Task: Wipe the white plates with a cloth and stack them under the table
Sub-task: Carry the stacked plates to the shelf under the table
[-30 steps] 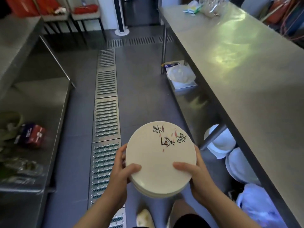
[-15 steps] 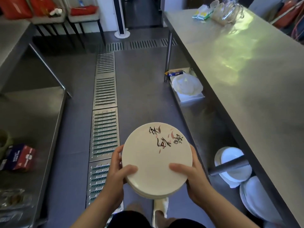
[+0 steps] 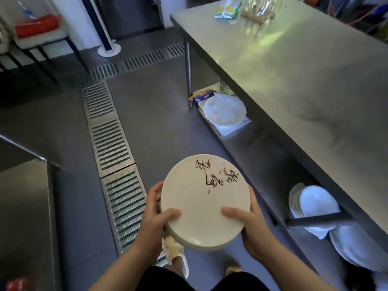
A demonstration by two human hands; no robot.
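Observation:
I carry a small stack of white plates [image 3: 201, 206] in front of me above the floor; the top plate bears black brush writing and pink petals. My left hand [image 3: 155, 215] grips the stack's left edge, thumb on top. My right hand [image 3: 247, 225] grips its right edge the same way. To my right stands a long steel table [image 3: 294, 80]. On the table's lower shelf [image 3: 260, 148] sit more white plates [image 3: 315, 204], partly hidden by a crossbar. No cloth is in view.
A white bag [image 3: 224, 109] and a blue box [image 3: 203, 97] lie at the shelf's far end. Packets [image 3: 227, 7] sit on the table's far end. A floor drain grate [image 3: 109, 133] runs along the aisle. Another steel counter [image 3: 23, 206] stands at left. My feet are below the stack.
I have walked forward along the aisle with the stack still in both hands. The shelf plates and the far table end have come closer.

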